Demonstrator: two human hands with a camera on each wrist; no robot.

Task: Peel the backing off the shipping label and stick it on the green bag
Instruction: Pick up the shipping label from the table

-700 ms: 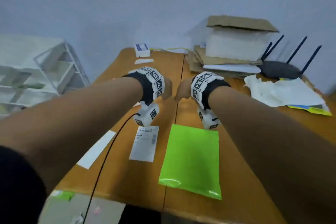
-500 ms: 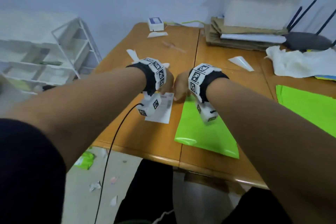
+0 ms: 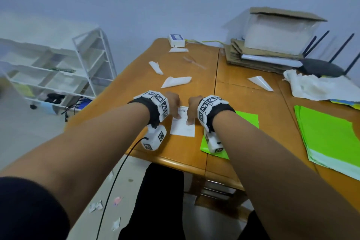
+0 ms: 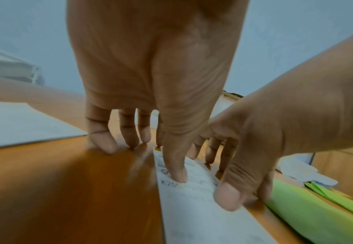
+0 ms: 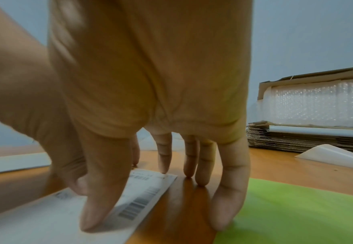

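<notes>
The white shipping label lies flat on the wooden table, just left of the green bag. Both hands stand over the label with fingers pointing down. My left hand presses its thumb on the label's left part, and its other fingertips touch bare wood. My right hand presses its thumb on the label near the barcode, and its little finger reaches the edge of the green bag. Neither hand pinches anything.
A stack of green bags lies at the right. Curled white backing pieces are scattered beyond the hands. Flattened cardboard with a bubble-wrap box, a router and crumpled paper fill the back right. A white shelf cart stands left of the table.
Both hands came down from hovering above the table until their fingertips touch the label. The head view swung, so the label and bag sit differently in the picture.
</notes>
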